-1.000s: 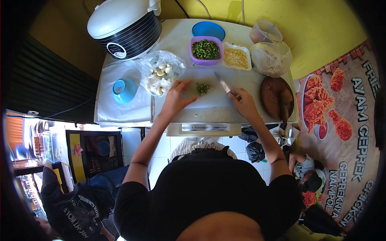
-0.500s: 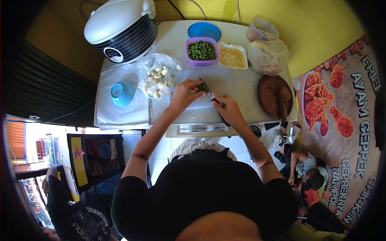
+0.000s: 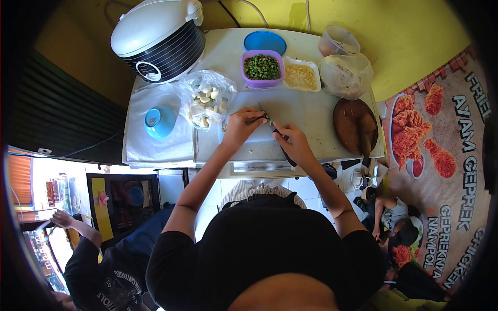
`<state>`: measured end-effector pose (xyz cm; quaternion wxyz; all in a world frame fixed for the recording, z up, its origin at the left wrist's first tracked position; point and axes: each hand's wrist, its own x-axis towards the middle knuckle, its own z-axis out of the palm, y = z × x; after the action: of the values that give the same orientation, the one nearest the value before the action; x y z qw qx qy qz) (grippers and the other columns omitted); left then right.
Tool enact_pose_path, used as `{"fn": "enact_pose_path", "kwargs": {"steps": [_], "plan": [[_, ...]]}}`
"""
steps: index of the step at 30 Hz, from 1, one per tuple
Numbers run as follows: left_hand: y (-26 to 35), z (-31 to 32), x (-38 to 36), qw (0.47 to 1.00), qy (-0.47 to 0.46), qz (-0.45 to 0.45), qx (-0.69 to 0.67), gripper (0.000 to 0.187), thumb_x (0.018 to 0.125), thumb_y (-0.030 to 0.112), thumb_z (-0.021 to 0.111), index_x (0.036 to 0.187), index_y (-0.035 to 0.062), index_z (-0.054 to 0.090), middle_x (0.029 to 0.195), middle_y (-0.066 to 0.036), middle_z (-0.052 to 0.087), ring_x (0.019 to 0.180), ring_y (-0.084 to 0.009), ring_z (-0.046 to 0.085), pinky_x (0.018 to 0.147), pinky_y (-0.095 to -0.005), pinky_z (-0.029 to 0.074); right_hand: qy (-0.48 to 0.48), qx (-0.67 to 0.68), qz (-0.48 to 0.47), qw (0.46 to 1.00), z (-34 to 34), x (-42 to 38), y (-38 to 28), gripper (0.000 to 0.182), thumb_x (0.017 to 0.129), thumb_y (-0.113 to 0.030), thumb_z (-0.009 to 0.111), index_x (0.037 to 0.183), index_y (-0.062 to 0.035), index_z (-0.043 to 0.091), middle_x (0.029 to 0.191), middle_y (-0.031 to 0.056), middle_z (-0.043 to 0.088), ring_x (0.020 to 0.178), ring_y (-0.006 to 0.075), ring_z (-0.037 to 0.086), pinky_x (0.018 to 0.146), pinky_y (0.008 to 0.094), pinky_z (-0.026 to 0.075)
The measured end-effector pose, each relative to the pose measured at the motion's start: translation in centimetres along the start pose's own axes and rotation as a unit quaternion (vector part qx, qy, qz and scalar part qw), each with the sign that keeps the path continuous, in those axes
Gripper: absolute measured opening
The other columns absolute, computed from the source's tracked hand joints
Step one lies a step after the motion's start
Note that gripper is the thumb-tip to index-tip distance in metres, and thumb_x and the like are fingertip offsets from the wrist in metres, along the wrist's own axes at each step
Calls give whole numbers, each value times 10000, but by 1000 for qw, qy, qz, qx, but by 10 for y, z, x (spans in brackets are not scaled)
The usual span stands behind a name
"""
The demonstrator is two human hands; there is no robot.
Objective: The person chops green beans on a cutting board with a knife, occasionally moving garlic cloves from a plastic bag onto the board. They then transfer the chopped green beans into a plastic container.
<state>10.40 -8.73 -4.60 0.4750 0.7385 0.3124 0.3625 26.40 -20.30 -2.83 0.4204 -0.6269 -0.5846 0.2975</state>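
My left hand [image 3: 244, 124] pinches a small green piece [image 3: 265, 116] above a pale cutting sheet [image 3: 254, 136]. In my right hand [image 3: 292, 139] is a knife [image 3: 284, 151], its dark handle slanting down to the right and its blade reaching up to the green piece. Beyond my hands stand a purple container [image 3: 249, 79] of chopped greens and a white tray [image 3: 317, 85] of chopped pale pieces. A clear bag [image 3: 228, 84] with peeled cloves lies left of my left hand.
A rice cooker [image 3: 171, 54] and a blue bowl [image 3: 160, 122] are on the left. Toward the right are a brown mortar [image 3: 346, 120] with a pestle, a plastic bag [image 3: 346, 76] and a clear tub [image 3: 332, 42]. A blue lid [image 3: 265, 42] lies behind. Other people are lower left and right.
My left hand has shifted slightly, and the green piece looks narrower between its fingers. The knife is still in my right hand. At lower left another person's arm has risen.
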Motion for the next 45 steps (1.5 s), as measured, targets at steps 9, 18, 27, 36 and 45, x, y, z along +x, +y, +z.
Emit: {"fn": "enact_pose_path", "kwargs": {"steps": [9,18,27,36,45], "plan": [[13,-1,0,998,35,-34,-37,227,789,47,735,1002,-26,698,981,-110,675,829,-163,671,753,-252,541,-10,11,-1,1000,-3,6,-5,355,889,-145,640,1214,-6,603,830,80,533,661,134,515,636,251,443],[17,-8,65,992,109,44,-46,238,814,94,732,1031,0,698,987,-120,681,856,-129,653,785,-253,531,33,-18,-106,994,-32,68,-21,322,868,-132,645,1168,-14,628,809,112,549,661,165,550,612,290,448],[13,-18,133,971,107,140,162,358,715,140,771,1038,14,682,954,-149,658,834,-268,650,791,-363,521,116,-238,-154,952,-61,142,1,294,877,-167,602,1158,-96,647,877,129,566,738,314,590,657,371,469],[14,-24,128,924,93,136,344,212,828,217,670,1007,110,706,1014,-91,657,918,-293,617,880,-403,448,92,-165,-134,973,-80,127,10,307,892,-198,592,1187,-130,643,881,122,564,748,279,590,676,358,465],[1,-22,108,959,60,147,236,186,835,152,654,1003,83,695,998,-116,643,956,-309,598,885,-406,453,96,-127,-105,982,-83,108,16,325,894,-209,600,1208,-131,632,857,119,559,700,246,571,659,335,455]]}}
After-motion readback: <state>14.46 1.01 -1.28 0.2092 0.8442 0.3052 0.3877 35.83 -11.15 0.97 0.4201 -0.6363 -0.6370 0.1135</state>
